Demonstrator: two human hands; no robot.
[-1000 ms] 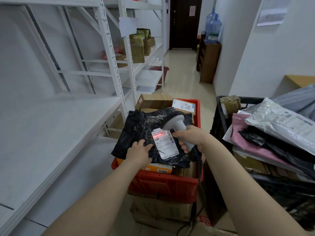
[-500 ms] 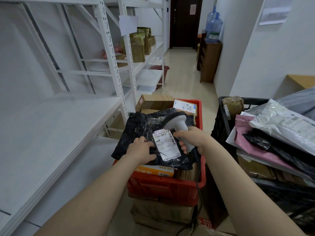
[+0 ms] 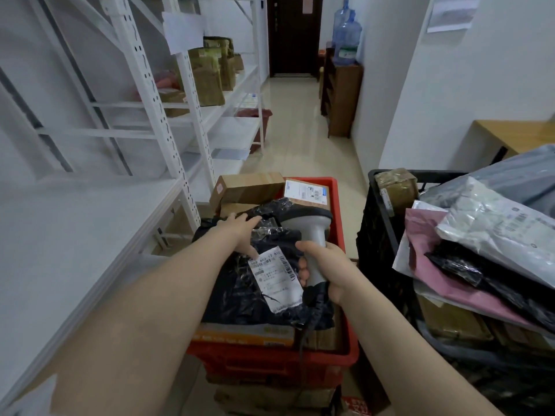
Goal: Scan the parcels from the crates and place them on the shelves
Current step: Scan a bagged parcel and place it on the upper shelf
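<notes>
The shelves run along the left, close against the crates, so a scanned item needs only a short swing across to a bare board. On the right the black crate is heaped above its rim with soft mailers, most likely waiting their turn. Between the two sits the red crate, raised on stacked cartons, which brings its load up to arm height.

The task's thing, a black parcel, lies on top of the boxes in the red crate, not yet lifted towards a shelf. It lies label up, the sensible way to keep the barcode readable.

The left hand rests on the far part of the bag, its fingers stretched forward and spread and the thumb angled back towards the label. This seems meant to flatten the slack plastic and keep it from sliding.

The right hand is wrapped round the scanner, its fingers curled tight on the grip. The head points away, over the parcel's far edge, and the cable drops down the crate front. No beam shows on the label, so I cannot tell whether the read is done.

The label is wrinkled and tilted; pressing it flat would help if another pass is needed.
</notes>
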